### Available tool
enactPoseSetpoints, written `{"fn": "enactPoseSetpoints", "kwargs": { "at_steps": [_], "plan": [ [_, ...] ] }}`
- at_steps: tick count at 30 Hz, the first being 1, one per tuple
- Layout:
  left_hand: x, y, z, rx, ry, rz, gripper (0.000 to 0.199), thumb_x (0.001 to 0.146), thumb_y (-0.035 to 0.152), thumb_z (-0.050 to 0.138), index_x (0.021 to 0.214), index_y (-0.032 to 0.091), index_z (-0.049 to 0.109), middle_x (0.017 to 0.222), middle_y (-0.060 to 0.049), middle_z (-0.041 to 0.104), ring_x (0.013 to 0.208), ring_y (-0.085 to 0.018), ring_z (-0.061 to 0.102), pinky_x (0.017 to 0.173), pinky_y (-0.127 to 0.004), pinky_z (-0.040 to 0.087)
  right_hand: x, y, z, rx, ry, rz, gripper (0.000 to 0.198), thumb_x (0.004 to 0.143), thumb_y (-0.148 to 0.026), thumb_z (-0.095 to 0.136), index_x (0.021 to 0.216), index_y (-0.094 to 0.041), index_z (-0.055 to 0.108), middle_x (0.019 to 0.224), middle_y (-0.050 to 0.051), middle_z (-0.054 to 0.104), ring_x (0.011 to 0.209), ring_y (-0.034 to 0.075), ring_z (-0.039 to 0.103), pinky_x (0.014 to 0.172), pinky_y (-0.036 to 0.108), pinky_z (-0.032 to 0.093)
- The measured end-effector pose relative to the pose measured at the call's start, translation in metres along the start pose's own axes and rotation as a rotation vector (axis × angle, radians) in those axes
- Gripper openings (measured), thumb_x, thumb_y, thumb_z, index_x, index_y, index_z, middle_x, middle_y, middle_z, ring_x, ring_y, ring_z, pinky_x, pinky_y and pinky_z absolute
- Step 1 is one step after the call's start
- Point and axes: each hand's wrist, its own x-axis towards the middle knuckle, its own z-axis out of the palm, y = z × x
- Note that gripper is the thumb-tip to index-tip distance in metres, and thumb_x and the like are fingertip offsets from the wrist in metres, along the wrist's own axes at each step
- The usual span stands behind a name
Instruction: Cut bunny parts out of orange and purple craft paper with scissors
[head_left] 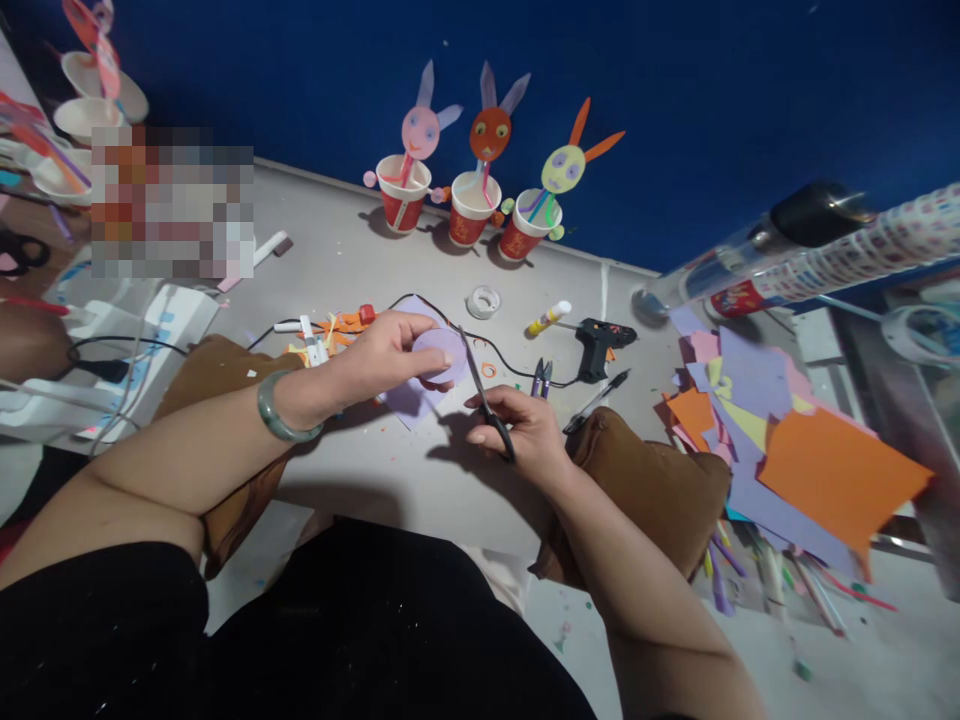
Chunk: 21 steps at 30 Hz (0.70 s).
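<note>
Between the thumb and fingers of my left hand (390, 355) is a round piece of light purple paper (439, 352). My right hand (525, 430) grips black-handled scissors (484, 395), whose blades point up and left along the right edge of the paper circle. Whether the blades touch the paper I cannot tell. Below the circle, a larger sheet of purple paper (411, 403) lies on the table (360, 465). Small purple-handled snips (541, 378) lie just beyond my right hand, and a black pen (598, 400) is to their right.
Three red cups with paper rabbit heads (465, 215) stand along the blue wall. A tape roll (484, 301), a glue stick (550, 318) and a black glue gun (602, 346) lie ahead. Coloured paper (832, 460) is piled at right. Brown cushions (637, 490) sit by both forearms.
</note>
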Motion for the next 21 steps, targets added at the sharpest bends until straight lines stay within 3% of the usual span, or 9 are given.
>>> {"fn": "enactPoseSetpoints", "kwargs": {
  "at_steps": [6, 12, 17, 21],
  "plan": [
    [0.002, -0.002, 0.000, -0.024, -0.009, 0.003, 0.017, 0.077, 0.026, 0.073, 0.070, 0.014, 0.063, 0.065, -0.002, 0.067, 0.059, -0.009, 0.061, 0.056, -0.020, 0.051, 0.002, 0.001, 0.001, 0.035, 0.019, 0.031, 0.055, 0.062, -0.061, 0.092, 0.089, -0.019, 0.067, 0.050, -0.007, 0.057, 0.041, 0.010, 0.049, 0.042, 0.024, 0.036],
    [0.009, -0.011, -0.001, -0.088, 0.062, -0.016, 0.019, 0.073, 0.027, 0.077, 0.076, 0.013, 0.064, 0.068, 0.000, 0.065, 0.063, -0.011, 0.068, 0.061, -0.022, 0.057, 0.006, -0.001, -0.001, 0.054, 0.090, -0.010, 0.051, 0.065, -0.057, 0.092, 0.088, -0.020, 0.065, 0.048, -0.007, 0.058, 0.039, 0.011, 0.051, 0.043, 0.025, 0.039],
    [0.014, -0.013, -0.003, -0.103, 0.075, -0.011, 0.020, 0.074, 0.027, 0.076, 0.073, 0.012, 0.064, 0.066, 0.000, 0.065, 0.062, -0.010, 0.067, 0.060, -0.020, 0.055, 0.008, 0.008, -0.004, -0.035, 0.215, -0.191, 0.044, 0.070, -0.053, 0.090, 0.092, -0.022, 0.068, 0.058, -0.005, 0.063, 0.047, 0.013, 0.057, 0.049, 0.028, 0.047],
    [0.016, -0.016, -0.006, -0.153, 0.081, -0.061, 0.023, 0.076, 0.032, 0.077, 0.075, 0.012, 0.065, 0.072, -0.004, 0.070, 0.067, -0.013, 0.071, 0.066, -0.024, 0.060, 0.009, 0.018, -0.007, -0.223, 0.346, -0.426, 0.046, 0.072, -0.055, 0.089, 0.102, -0.025, 0.070, 0.071, -0.001, 0.070, 0.063, 0.018, 0.066, 0.067, 0.036, 0.056]
  ]
}}
